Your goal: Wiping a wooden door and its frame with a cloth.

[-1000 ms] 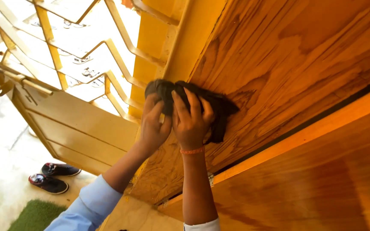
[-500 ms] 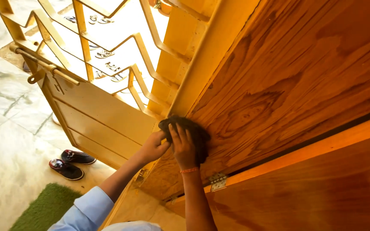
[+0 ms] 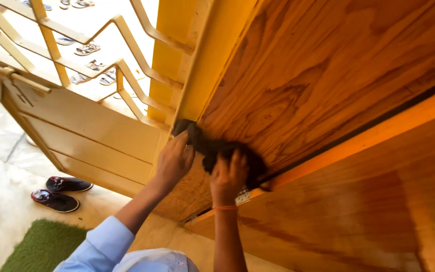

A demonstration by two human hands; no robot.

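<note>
Head view: a dark cloth [image 3: 222,151], nearly black, soft and crumpled, is stretched in a rumpled band across the lower part of a varnished wooden door [image 3: 328,70]. It lies pressed against the wood, running from the door's edge by the yellow frame [image 3: 207,55] down to the dark gap above the orange wooden panel [image 3: 358,201]. Its folds bunch thickest near the right end, and its surface looks matte against the glossy grain.

The left hand [image 3: 174,160] is closed over the cloth's upper left end, fingers curled, pinning it at the door's edge. The right hand [image 3: 227,176] presses on the cloth's lower right part with fingers spread and slightly bent, gripping the bunched fabric; an orange wristband [image 3: 224,207] sits on that wrist. A metal hinge [image 3: 242,196] shows just beside the right hand.

To the left stands a yellow gate [image 3: 76,126]; below it, a pair of dark shoes [image 3: 59,194] sits on the floor beside a green mat [image 3: 46,247].
</note>
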